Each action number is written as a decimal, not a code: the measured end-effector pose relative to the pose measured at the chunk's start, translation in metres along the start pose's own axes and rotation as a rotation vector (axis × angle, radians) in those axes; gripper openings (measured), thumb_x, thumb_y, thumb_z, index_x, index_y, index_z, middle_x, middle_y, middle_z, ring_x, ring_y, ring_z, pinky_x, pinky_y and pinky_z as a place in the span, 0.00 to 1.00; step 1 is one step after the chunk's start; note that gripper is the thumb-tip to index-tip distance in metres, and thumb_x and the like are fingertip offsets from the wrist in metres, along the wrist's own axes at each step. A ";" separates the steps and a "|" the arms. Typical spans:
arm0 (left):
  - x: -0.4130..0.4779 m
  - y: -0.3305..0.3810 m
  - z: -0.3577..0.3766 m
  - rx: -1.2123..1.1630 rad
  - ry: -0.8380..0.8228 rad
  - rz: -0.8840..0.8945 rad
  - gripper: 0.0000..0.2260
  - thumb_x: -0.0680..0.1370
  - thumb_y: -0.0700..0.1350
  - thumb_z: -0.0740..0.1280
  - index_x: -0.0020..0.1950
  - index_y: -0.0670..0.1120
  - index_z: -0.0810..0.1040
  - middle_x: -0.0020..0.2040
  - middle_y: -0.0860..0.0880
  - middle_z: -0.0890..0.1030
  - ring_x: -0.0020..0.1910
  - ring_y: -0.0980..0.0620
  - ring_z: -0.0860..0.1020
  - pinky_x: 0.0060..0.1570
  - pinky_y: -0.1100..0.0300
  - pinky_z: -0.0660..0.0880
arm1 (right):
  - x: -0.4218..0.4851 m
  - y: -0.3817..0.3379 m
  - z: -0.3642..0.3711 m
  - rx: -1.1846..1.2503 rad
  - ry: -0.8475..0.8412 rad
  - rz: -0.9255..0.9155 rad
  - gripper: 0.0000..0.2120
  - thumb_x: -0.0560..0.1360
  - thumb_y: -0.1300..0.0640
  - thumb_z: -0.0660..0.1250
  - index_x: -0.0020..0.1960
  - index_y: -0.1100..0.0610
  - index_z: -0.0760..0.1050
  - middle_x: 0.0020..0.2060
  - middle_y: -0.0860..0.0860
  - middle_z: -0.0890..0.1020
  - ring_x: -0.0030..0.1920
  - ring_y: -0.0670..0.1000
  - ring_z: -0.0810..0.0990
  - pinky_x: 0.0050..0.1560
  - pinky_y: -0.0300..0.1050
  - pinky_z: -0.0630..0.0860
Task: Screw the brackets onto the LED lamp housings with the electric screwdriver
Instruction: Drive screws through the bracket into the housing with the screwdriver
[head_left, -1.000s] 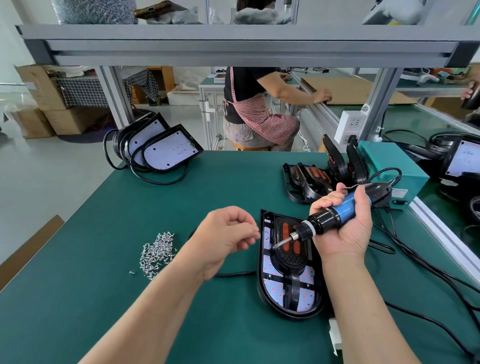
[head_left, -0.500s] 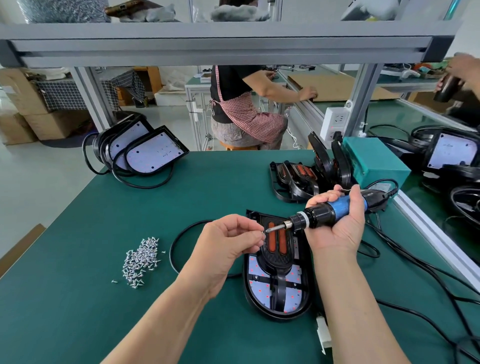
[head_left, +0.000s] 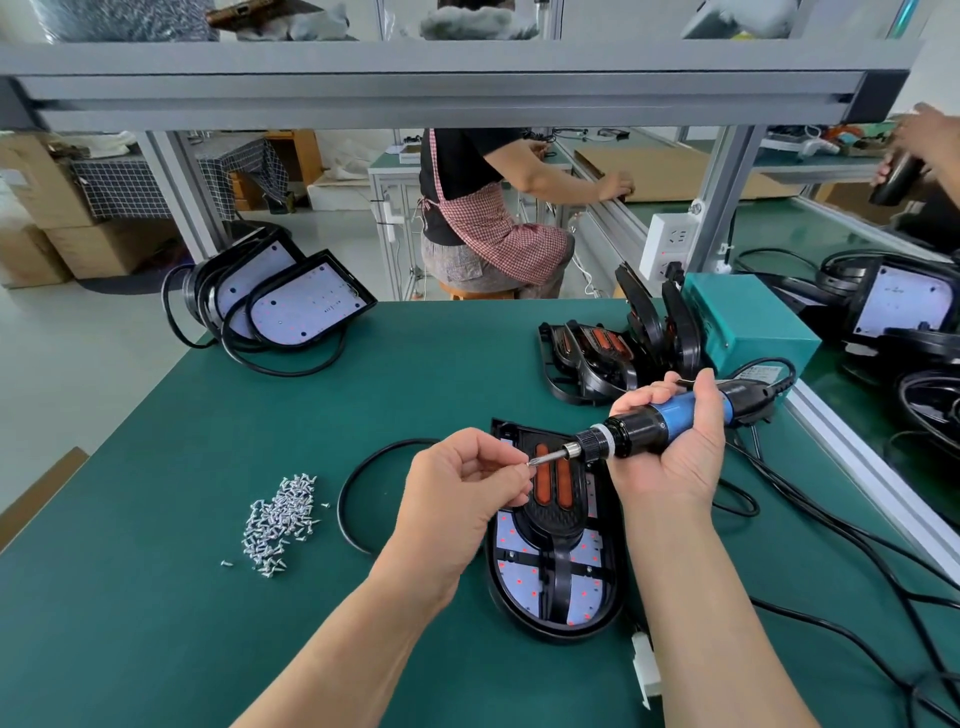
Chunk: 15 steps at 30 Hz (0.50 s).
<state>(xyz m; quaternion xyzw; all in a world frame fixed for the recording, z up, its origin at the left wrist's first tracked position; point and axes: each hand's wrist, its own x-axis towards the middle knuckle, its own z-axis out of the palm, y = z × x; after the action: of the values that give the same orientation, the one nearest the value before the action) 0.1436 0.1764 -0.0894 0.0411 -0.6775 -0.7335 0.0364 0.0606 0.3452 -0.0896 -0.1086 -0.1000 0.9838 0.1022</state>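
Observation:
A black LED lamp housing (head_left: 553, 597) lies on the green table in front of me, with a black bracket (head_left: 551, 512) bearing two orange strips on top of it. My right hand (head_left: 670, 457) grips the blue and black electric screwdriver (head_left: 649, 428), held almost level above the housing with its bit pointing left. My left hand (head_left: 462, 491) pinches a small screw (head_left: 529, 464) at the tip of the bit. A heap of silver screws (head_left: 278, 519) lies on the table to the left.
Finished-looking lamp panels (head_left: 296, 304) with cables lean at the back left. More black brackets (head_left: 613, 353) are stacked beside a teal box (head_left: 748, 322) at the back right. Black cables (head_left: 831, 571) trail on the right. A person in a checked apron (head_left: 488, 228) sits beyond the table.
My left hand has moved right to the screwdriver's tip, bringing the screw to the bit. The screwdriver has tilted closer to level.

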 end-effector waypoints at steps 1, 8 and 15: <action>-0.002 -0.002 0.002 0.074 0.028 0.043 0.08 0.74 0.31 0.73 0.41 0.44 0.82 0.34 0.49 0.84 0.33 0.56 0.80 0.38 0.68 0.77 | 0.000 0.000 0.000 -0.014 0.003 -0.006 0.10 0.79 0.51 0.70 0.49 0.57 0.72 0.35 0.46 0.72 0.31 0.44 0.72 0.34 0.36 0.74; -0.009 -0.016 0.012 0.498 0.179 0.441 0.12 0.75 0.33 0.72 0.39 0.49 0.80 0.36 0.51 0.82 0.37 0.49 0.79 0.41 0.55 0.77 | -0.001 0.001 -0.001 -0.043 0.040 -0.001 0.09 0.79 0.54 0.70 0.46 0.56 0.72 0.34 0.46 0.73 0.30 0.44 0.73 0.34 0.37 0.75; -0.005 -0.022 0.011 0.618 0.230 0.705 0.10 0.73 0.28 0.72 0.40 0.42 0.80 0.36 0.50 0.79 0.36 0.47 0.77 0.38 0.55 0.73 | -0.002 0.006 -0.004 -0.042 0.156 0.047 0.11 0.78 0.55 0.72 0.47 0.56 0.69 0.34 0.48 0.75 0.30 0.46 0.74 0.38 0.39 0.73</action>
<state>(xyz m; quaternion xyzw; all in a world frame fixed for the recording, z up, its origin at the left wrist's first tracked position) 0.1472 0.1892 -0.1103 -0.1015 -0.8280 -0.4316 0.3434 0.0624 0.3398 -0.0940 -0.1895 -0.1096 0.9721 0.0844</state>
